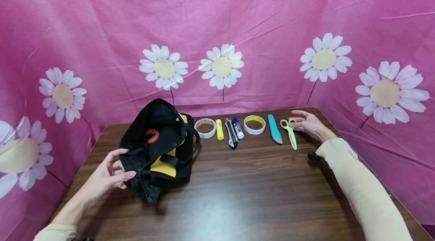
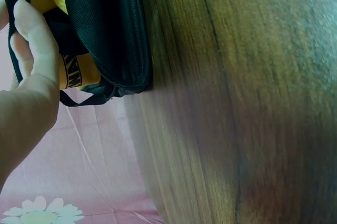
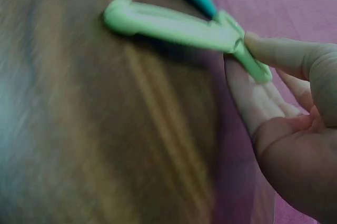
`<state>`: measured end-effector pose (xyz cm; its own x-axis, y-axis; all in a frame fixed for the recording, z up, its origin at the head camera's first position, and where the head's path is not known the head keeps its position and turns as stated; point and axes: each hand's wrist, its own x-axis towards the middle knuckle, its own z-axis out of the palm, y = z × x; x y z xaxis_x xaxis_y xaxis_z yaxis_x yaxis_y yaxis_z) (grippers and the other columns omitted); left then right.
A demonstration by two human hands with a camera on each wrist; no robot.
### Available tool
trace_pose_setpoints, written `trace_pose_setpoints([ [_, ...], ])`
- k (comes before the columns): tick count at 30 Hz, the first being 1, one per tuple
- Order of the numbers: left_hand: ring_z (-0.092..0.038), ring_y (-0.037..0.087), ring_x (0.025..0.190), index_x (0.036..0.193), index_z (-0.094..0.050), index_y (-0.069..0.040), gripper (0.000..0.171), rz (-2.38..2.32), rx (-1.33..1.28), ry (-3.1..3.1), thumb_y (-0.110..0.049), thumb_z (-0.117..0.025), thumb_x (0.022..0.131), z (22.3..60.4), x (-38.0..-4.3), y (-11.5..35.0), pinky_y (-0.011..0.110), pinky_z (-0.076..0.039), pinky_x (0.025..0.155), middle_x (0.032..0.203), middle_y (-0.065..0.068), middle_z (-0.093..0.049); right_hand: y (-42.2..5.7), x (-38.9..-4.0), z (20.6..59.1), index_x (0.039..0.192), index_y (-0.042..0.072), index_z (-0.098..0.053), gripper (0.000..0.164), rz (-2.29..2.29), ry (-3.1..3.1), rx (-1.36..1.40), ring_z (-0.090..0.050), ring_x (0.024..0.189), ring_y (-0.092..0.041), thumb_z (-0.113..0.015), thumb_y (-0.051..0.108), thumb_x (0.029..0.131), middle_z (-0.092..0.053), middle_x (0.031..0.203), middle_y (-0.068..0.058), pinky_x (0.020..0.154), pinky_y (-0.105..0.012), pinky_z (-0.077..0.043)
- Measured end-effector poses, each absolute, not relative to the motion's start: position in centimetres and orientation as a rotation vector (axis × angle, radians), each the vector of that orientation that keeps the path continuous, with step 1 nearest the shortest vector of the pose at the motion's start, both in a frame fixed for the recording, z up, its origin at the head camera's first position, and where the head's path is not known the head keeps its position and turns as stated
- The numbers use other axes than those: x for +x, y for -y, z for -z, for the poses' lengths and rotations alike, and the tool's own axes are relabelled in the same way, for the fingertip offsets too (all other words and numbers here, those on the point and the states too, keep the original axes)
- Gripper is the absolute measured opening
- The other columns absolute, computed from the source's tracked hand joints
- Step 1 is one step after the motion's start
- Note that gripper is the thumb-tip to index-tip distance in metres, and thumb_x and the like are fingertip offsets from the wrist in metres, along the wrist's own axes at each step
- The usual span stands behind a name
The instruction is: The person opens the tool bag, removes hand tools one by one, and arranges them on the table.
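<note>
On the left of the table, a black and yellow fabric bag (image 1: 130, 139) gapes open, with an orange ring-shaped roll (image 1: 156, 133) inside. My left hand (image 1: 103, 175) grips the bag's near left rim between thumb and fingers; the left wrist view shows the thumb on the black cloth (image 2: 118, 34). At the right end of a row of items, my right hand (image 1: 310, 125) pinches a handle loop of light green scissors (image 1: 291, 135). In the right wrist view the scissors (image 3: 174, 27) slant over the table, thumb against the handle; whether they touch the tabletop I cannot tell.
Along the table's back lie a white tape roll (image 1: 205, 135), yellow glue stick (image 1: 219, 129), dark utility knife (image 1: 231, 134), blue-and-white glue stick (image 1: 238, 128), yellow-cored tape roll (image 1: 254, 132) and teal cutter-like tool (image 1: 274, 129). A pink flowered curtain (image 1: 265, 82) hangs behind the wooden table (image 1: 238, 188).
</note>
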<state>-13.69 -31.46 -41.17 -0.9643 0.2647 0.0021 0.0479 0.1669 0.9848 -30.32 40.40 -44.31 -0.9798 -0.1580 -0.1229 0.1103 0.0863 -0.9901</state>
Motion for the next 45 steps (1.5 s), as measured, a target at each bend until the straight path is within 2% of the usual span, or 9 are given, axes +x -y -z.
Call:
trace_pose_setpoints([
  [3,-0.065,0.016,0.07,0.146,-0.025,-0.011,0.07,-1.899,0.307,-2.27,0.004,-0.068,0.093,41.1,-13.6,31.4,0.041,-0.06,0.059,0.089,-0.001,-0.066,-40.4,-30.3,45.0,0.155,-0.008,-0.02,0.075,1.943,-2.261,-0.056,-0.068,0.096,-0.007,-0.066,-0.005,0.095,-0.058,0.129,-0.019,0.083,-0.028,-0.059],
  [6,-0.065,0.015,0.072,0.146,-0.025,-0.012,0.07,-1.886,0.31,-2.283,0.003,-0.068,0.094,40.9,-13.6,31.4,0.041,-0.06,0.059,0.091,-0.001,-0.067,-40.4,-30.4,45.5,0.151,-0.011,-0.028,0.07,1.886,-2.385,-0.078,-0.068,0.091,-0.005,-0.069,0.0,0.095,-0.057,0.129,-0.025,0.08,-0.029,-0.06],
  [12,-0.066,0.014,0.075,0.146,-0.026,-0.012,0.069,-1.896,0.331,-2.266,0.005,-0.067,0.094,41.0,-13.6,31.4,0.04,-0.06,0.06,0.094,-0.003,-0.068,-40.2,-30.5,45.7,0.146,-0.011,-0.04,0.062,1.71,-2.573,-0.086,-0.065,0.086,0.002,-0.071,0.008,0.096,-0.05,0.136,-0.039,0.075,-0.024,-0.059],
  [17,-0.066,0.015,0.073,0.146,-0.027,-0.014,0.069,-1.905,0.313,-2.272,0.005,-0.068,0.093,41.0,-13.6,31.4,0.04,-0.06,0.059,0.092,-0.002,-0.068,-39.8,-30.5,45.6,0.15,-0.006,-0.037,0.067,1.691,-2.58,-0.052,-0.061,0.089,0.003,-0.071,0.013,0.097,-0.045,0.144,-0.035,0.07,-0.022,-0.057],
  [24,-0.065,0.014,0.074,0.145,-0.029,-0.018,0.067,-1.874,0.301,-2.284,0.003,-0.067,0.095,40.7,-13.2,31.5,0.038,-0.06,0.06,0.093,0.0,-0.067,-39.3,-30.1,45.9,0.15,-0.007,-0.036,0.063,1.767,-2.519,-0.018,-0.05,0.107,-0.009,-0.068,0.006,0.098,-0.041,0.146,-0.033,0.08,-0.022,-0.058],
  [34,-0.066,0.012,0.077,0.146,-0.028,-0.017,0.067,-1.873,0.321,-2.282,0.003,-0.066,0.095,40.8,-13.4,31.3,0.038,-0.06,0.061,0.094,-0.001,-0.068,-39.8,-30.1,46.3,0.148,-0.011,-0.035,0.063,1.907,-2.464,-0.061,-0.063,0.092,-0.001,-0.068,0.007,0.098,-0.049,0.135,-0.025,0.077,-0.023,-0.058],
  [40,-0.066,0.011,0.073,0.147,-0.024,-0.012,0.07,-1.902,0.363,-2.233,0.006,-0.066,0.094,41.3,-14.1,31.0,0.038,-0.06,0.059,0.092,-0.004,-0.068,-40.4,-29.5,45.2,0.153,-0.008,-0.029,0.065,1.864,-2.412,-0.038,-0.063,0.095,-0.001,-0.065,0.008,0.1,-0.037,0.147,-0.031,0.08,-0.024,-0.058],
  [42,-0.066,0.012,0.073,0.147,-0.025,-0.013,0.07,-1.906,0.354,-2.241,0.005,-0.066,0.094,41.4,-14.1,31.1,0.038,-0.06,0.059,0.093,-0.004,-0.068,-40.2,-29.5,44.5,0.154,-0.006,-0.029,0.065,1.776,-2.419,-0.076,-0.062,0.103,-0.007,-0.064,0.009,0.101,-0.033,0.152,-0.032,0.084,-0.029,-0.058],
  [45,-0.066,0.011,0.073,0.147,-0.026,-0.015,0.069,-1.908,0.344,-2.237,0.005,-0.066,0.094,41.5,-13.8,31.3,0.038,-0.059,0.059,0.093,-0.004,-0.068,-39.3,-29.7,43.4,0.153,-0.004,-0.033,0.064,1.567,-2.493,-0.154,-0.058,0.119,-0.024,-0.066,0.012,0.1,-0.037,0.152,-0.032,0.092,-0.039,-0.056],
])
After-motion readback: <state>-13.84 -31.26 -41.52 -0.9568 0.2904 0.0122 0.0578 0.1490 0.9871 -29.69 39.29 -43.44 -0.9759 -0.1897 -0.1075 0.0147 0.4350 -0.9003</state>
